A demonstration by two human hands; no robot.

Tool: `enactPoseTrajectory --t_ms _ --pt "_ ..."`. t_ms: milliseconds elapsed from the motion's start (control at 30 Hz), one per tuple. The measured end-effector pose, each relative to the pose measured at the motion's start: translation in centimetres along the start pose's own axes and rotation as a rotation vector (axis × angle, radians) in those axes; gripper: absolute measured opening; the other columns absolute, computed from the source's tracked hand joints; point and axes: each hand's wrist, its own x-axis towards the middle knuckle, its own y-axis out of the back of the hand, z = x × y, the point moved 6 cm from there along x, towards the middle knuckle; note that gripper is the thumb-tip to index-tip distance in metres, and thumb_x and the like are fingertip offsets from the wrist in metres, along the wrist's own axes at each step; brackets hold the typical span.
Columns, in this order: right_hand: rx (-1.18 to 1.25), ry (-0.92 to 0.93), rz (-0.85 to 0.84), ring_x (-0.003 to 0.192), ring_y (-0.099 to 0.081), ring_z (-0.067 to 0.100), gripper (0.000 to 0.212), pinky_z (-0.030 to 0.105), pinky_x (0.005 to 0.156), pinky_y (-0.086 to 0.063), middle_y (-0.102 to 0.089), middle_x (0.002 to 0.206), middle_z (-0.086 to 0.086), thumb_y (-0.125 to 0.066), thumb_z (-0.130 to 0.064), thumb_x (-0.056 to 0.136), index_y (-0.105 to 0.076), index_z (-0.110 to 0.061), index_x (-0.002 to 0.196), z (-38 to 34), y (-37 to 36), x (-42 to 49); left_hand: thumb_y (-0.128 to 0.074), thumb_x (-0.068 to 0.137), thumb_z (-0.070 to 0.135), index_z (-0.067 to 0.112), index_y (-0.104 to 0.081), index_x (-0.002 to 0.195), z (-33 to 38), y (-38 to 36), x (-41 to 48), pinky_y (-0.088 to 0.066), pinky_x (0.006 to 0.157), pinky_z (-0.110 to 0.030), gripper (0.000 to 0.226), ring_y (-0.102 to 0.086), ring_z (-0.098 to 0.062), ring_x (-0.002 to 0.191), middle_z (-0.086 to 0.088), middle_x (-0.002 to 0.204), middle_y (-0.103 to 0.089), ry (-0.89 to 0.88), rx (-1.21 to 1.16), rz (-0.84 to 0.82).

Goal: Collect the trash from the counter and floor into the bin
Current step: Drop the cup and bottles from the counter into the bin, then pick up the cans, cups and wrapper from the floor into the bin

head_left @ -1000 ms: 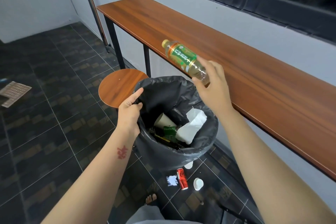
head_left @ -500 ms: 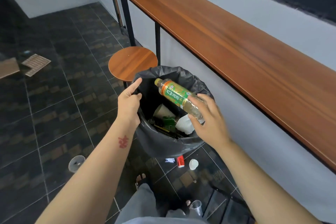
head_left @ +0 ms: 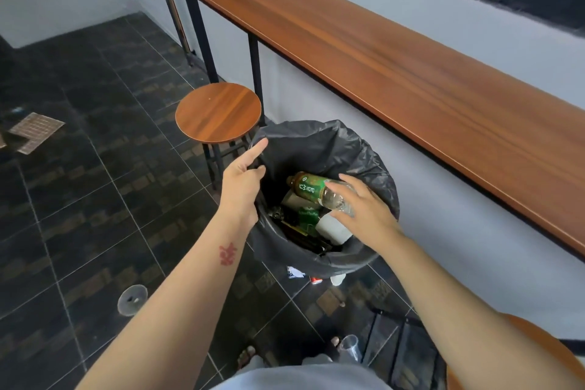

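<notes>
Soft, even daylight filled the scene, moderately bright and without hard shadows. A pale sheen ran along the counter (head_left: pixel 411 66) toward its far end, and the round stool (head_left: pixel 218 112) top carried a faint gloss. The dark floor tiles (head_left: pixel 79 199) stayed dim, with weak reflections. Inside the bin (head_left: pixel 373 168) the black liner swallowed light, leaving its contents murky. Wide-angle distortion bent the counter's long edges and stretched the forearms at the lower corners. Detail was slightly soft overall, softest at the frame's edges.
</notes>
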Motion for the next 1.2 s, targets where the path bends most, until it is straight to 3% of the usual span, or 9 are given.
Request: enactPoseTrajectory --t_ms 100,167,333,433,500,567,733,1200 --pt "-0.142 -0.002 -0.087 0.149 -0.017 0.019 0.059 0.042 0.122 -0.01 -0.017 0.162 -0.008 -0.057 -0.052 0.091 -0.038 -0.039 0.145 0.3 -0.6 0.2 -0.046 0.096 -0.008 0.036 -0.072 0.116 -0.2 0.8 0.2 -0.029 0.117 -0.049 0.055 -0.04 -0.021 0.139 0.011 0.142 -0.054 0.004 -0.004 0.0" --pt "-0.201 0.001 -0.129 0.15 -0.01 0.016 0.064 0.041 0.123 -0.002 -0.013 0.163 -0.007 -0.054 -0.06 0.089 -0.035 -0.039 0.147 0.5 -0.9 0.2 -0.046 0.096 -0.008 0.036 -0.071 0.117 -0.2 1.0 0.4 -0.029 0.117 -0.05 0.055 -0.039 -0.022 0.139 0.01 0.142 -0.054 0.005 0.0 -0.004" --pt "-0.202 -0.073 -0.04 0.151 0.0 0.016 0.064 0.039 0.123 0.0 -0.008 0.164 -0.006 -0.04 -0.063 0.094 -0.028 -0.037 0.151 1.2 -0.2 -0.1 -0.046 0.097 -0.007 0.034 -0.069 0.121 0.0 1.1 0.5 -0.026 0.117 -0.05 0.053 -0.035 -0.023 0.142 0.01 0.146 -0.05 0.008 0.034 0.012" --pt "-0.181 -0.218 0.034 0.151 0.003 0.021 0.067 0.044 0.122 -0.002 0.001 0.164 -0.003 -0.034 -0.067 0.093 -0.021 -0.039 0.152 2.4 0.3 -0.3 -0.046 0.098 -0.007 0.035 -0.068 0.122 0.3 1.5 0.7 -0.024 0.118 -0.05 0.053 -0.032 -0.023 0.144 0.01 0.148 -0.048 0.009 0.047 0.029" --pt "0.002 -0.375 0.047 0.151 -0.001 0.025 0.069 0.049 0.121 -0.011 0.006 0.164 -0.003 -0.041 -0.068 0.091 -0.019 -0.043 0.152 3.4 0.2 -0.7 -0.045 0.098 -0.007 0.035 -0.067 0.124 0.3 1.8 0.8 -0.024 0.118 -0.049 0.054 -0.031 -0.022 0.144 0.01 0.149 -0.047 0.006 0.048 0.033" --pt "0.365 -0.529 0.052 0.15 -0.01 0.026 0.069 0.05 0.117 -0.023 0.004 0.164 -0.005 -0.054 -0.059 0.09 -0.022 -0.047 0.15 4.2 -0.6 -1.1 -0.045 0.098 -0.007 0.034 -0.067 0.124 0.1 2.1 0.9 -0.024 0.118 -0.049 0.054 -0.033 -0.022 0.144 0.01 0.148 -0.048 0.006 0.043 0.042" --pt "0.998 -0.626 0.162 0.146 -0.024 0.022 0.063 0.048 0.116 -0.026 -0.025 0.159 -0.011 -0.065 -0.033 0.093 -0.033 -0.048 0.146 3.0 -2.4 -0.6 -0.046 0.098 -0.007 0.034 -0.067 0.124 -0.9 3.3 1.3 -0.025 0.118 -0.048 0.054 -0.034 -0.021 0.143 0.012 0.146 -0.05 0.026 0.032 0.077" --pt "1.045 -0.628 0.138 0.146 -0.023 0.02 0.061 0.047 0.115 -0.025 -0.028 0.158 -0.012 -0.064 -0.02 0.094 -0.04 -0.048 0.143 0.7 -5.9 2.1 -0.049 0.099 -0.003 0.039 -0.048 0.142 -6.9 8.5 2.1 -0.03 0.115 -0.044 0.061 -0.037 -0.014 0.139 0.013 0.148 -0.041 -0.009 0.168 0.086"
